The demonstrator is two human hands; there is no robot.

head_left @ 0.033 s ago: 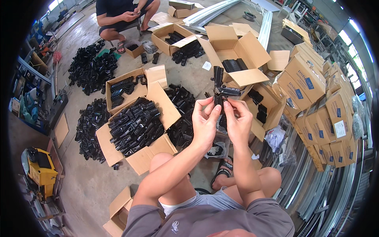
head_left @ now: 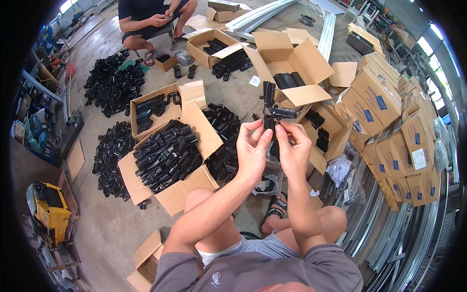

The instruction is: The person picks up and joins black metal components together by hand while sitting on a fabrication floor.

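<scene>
1. Unmoved since the earlier frame, the left hand (head_left: 254,145) and right hand (head_left: 294,145) are close together, pinching a black part (head_left: 270,110) raised beyond the knees; fingers hide its lower end.
2. Concrete floor (head_left: 104,228) stretches between a heaped carton (head_left: 187,190) and a yellow machine (head_left: 51,214); black pieces (head_left: 168,155) fill that carton.
3. Farther out, a tall-flapped carton (head_left: 270,44) holds rowed pieces (head_left: 289,80).
4. Farthest, a co-worker (head_left: 138,23) is cut off above.
</scene>
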